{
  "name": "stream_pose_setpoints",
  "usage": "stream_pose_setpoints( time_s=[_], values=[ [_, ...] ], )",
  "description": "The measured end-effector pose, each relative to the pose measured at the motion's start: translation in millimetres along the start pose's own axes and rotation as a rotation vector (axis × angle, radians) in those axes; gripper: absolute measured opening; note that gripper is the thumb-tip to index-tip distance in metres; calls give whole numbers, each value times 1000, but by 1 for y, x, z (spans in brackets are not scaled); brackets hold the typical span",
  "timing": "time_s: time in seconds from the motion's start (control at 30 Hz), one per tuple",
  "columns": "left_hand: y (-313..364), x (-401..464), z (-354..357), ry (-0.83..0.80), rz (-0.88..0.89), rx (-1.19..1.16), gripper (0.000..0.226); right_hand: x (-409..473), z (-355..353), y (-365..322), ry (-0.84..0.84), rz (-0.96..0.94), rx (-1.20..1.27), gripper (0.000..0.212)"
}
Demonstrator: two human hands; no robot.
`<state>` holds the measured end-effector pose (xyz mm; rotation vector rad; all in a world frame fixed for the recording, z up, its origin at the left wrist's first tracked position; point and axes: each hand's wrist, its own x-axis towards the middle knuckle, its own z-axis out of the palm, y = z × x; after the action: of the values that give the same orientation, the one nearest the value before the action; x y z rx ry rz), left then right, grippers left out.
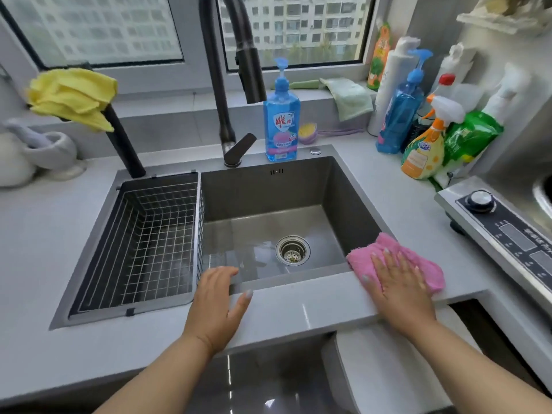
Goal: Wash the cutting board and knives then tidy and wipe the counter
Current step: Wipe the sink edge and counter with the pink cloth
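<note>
A: Near edge first. Left hand [215, 306] rests on the front lip of the pale grey stone desk [298, 312], fingers [230, 271] relaxed and hooked loosely over the sink edge, thumb out on the desk top. Grasping nothing.

B: Right hand [400, 289]?

A: Flat, fingers [388, 261] straight and spread, pressing down on a fluffy pink cloth [418, 261]. Not curled round it. The cloth lies at the front right corner of the sink, one edge hanging just over the rim.

B: Sink itself?

A: Dark grey steel rectangular sink [268, 189], wet floor, round steel drain strainer [292, 250] mid-basin. Left part holds a black wire mesh basket [143, 240], seated inside the sink frame.

B: Cutting board, knives?

A: None visible in this view.

B: Behind the sink?

A: Black curved pull-down faucet [236, 70] with lever at its base. Just right of it a blue pump bottle of dish soap [281, 127], upright. A yellow cloth [71, 95] draped over a black post [122, 141] at back left, with a grey and white ceramic piece [38, 150] beside it. On the windowsill, a pale green folded cloth [349, 97]. Back right corner: a cluster of cleaner bottles touching each other, including an orange spray bottle [424, 150], a green pouch [469, 135] and a second blue pump bottle [400, 115]. Far right, a silver appliance panel with a round knob [481, 200].
</note>
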<state>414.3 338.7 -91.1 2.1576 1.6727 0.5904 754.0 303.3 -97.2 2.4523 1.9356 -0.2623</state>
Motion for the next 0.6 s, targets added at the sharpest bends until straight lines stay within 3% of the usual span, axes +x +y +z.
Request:
stream_pose_setpoints(
  time_s=[0.2,0.3,0.4,0.5,0.6],
  values=[
    [-33,-27,-30,141,-185,60,72,-23,4,-97,-28,-74,-44,129],
    [-68,-43,-51,163,-334,137,78,-39,18,-152,-43,-201,-43,114],
    [-103,-57,-70,120,-475,213,66,-53,33,-202,-57,-289,-18,89],
    [-113,-66,-88,-4,-451,263,49,-67,43,-247,-20,-350,-7,89],
    [-122,-71,-100,-40,-400,110,59,-85,49,-291,-17,-311,37,92]
  ],
)
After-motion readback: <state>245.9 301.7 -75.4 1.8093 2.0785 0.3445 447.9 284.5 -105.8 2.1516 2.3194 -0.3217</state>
